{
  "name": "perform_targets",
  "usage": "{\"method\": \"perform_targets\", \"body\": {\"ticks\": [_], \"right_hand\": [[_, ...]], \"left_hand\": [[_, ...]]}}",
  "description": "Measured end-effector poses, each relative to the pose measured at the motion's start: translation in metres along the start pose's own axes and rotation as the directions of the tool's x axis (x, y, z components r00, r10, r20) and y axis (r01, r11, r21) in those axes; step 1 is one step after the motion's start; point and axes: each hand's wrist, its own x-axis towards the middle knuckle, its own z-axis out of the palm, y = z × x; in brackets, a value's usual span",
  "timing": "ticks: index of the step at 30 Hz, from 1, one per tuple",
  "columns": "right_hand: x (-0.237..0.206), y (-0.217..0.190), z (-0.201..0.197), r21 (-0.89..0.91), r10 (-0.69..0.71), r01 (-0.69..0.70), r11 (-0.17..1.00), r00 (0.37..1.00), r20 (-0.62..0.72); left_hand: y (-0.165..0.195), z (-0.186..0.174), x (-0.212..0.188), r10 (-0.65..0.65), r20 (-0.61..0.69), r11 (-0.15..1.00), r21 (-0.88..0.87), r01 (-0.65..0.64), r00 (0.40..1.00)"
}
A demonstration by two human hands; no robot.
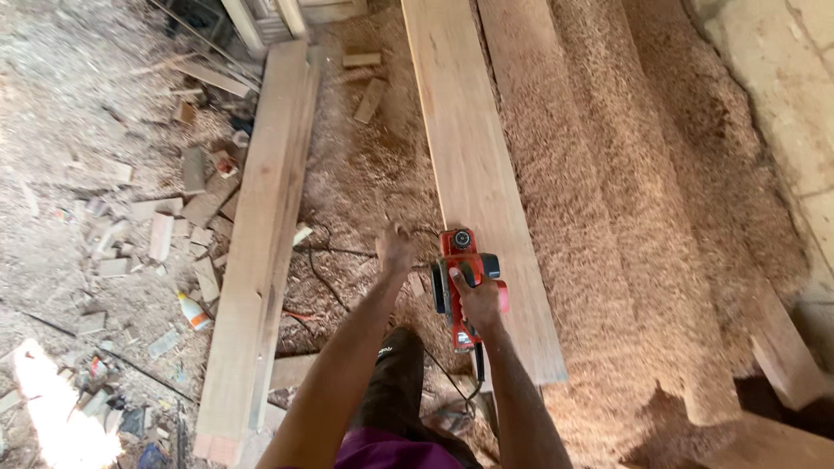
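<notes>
The red and black electric hand planer sits on the near end of a long pale wooden plank, w/ its long axis running along the plank and its front pointing away from the person; its rear and the black power cord are partly hidden by the arm. The right hand is wrapped tight around the planer's top handle, while the left hand hangs just beside it to the left, fingers curled loosely, blurred, so can't tell if it holds anything. Thick brown sawdust buries the boards to the right, a second wide plank lies left, and small wood offcuts litter the floor.
</notes>
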Motion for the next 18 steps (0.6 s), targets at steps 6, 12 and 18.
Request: {"method": "perform_targets", "body": {"ticks": [6,12,18], "right_hand": [[0.096,-0.071,0.038,0.169,-0.007,0.007,0.986,1.000,-0.003],[0.221,-0.151,0.080,0.225,0.061,-0.071,0.972,0.997,0.052],[0.408,-0.223,0.145,0.143,0.044,-0.045,0.989,0.999,0.011]], "left_hand": [[0.000,-0.030,0.069,0.022,-0.096,0.903,0.428,0.022,0.995],[0.060,-0.039,0.208,0.056,-0.117,0.926,0.378,-0.008,0.991],[0.147,-0.028,0.415,0.031,-0.130,0.941,0.338,0.015,0.991]]}}
